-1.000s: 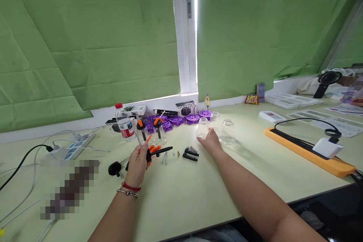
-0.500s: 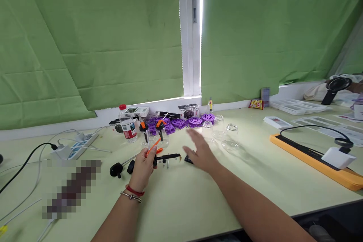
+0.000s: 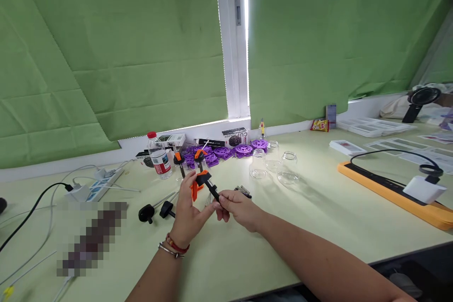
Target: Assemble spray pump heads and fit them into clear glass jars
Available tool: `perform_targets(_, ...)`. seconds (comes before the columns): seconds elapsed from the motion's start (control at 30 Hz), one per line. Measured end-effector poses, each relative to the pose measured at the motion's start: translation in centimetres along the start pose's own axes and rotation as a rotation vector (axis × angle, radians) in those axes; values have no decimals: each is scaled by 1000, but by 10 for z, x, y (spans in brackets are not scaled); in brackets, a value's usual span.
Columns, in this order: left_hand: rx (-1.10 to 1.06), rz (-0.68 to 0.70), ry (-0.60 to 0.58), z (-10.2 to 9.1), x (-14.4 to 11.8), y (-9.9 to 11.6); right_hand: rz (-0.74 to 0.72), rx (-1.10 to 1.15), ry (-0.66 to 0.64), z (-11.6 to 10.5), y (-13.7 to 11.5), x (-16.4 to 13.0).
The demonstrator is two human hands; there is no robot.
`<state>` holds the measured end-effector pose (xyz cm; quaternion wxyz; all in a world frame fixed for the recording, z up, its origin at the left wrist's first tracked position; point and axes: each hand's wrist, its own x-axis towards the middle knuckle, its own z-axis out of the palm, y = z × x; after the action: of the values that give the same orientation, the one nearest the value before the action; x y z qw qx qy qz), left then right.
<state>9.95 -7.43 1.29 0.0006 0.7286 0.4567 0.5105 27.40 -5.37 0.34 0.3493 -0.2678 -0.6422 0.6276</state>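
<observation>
My left hand [image 3: 188,210] is closed around the upper end of a black-and-orange hand tool [image 3: 205,179], its thumb stretched towards the tool's lower end. My right hand [image 3: 240,208] pinches that black lower end, so both hands meet on the tool over the table. The tool's exact kind is unclear. Behind my right hand lies a black strip with small silvery pieces [image 3: 243,191], partly covered. Left of my hands lie a black-headed piece with a metal rod [image 3: 146,213] and another black knob [image 3: 167,209]. An orange part [image 3: 195,190] shows beside my left fingers.
Orange-and-black handled pieces [image 3: 200,156] stand behind my hands, near purple plastic parts [image 3: 223,153]. A red-capped bottle [image 3: 161,158] stands left of them, clear glass jars [image 3: 289,170] to the right. A power strip [image 3: 104,184] lies left, an orange-black case [image 3: 389,193] far right.
My right hand has come left and down from its reach near the silvery pieces and now grips the tool. My left hand has turned the tool, so its black end slants downwards.
</observation>
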Motion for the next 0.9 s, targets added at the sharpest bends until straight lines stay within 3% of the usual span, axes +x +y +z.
perform_targets(0.1, 62, -27, -111, 5, -2, -3, 63, 125, -64, 3, 3, 1)
perform_targets(0.3, 234, -51, -255, 16, -7, -6, 198, 196, -8, -3, 14, 4)
perform_targets(0.57, 234, -111, -307, 21, -9, -3, 273, 126, -30, -6, 18, 5)
perform_targets(0.9, 299, -190, -277, 26, -10, 1, 292, 109, -58, -6, 15, 3)
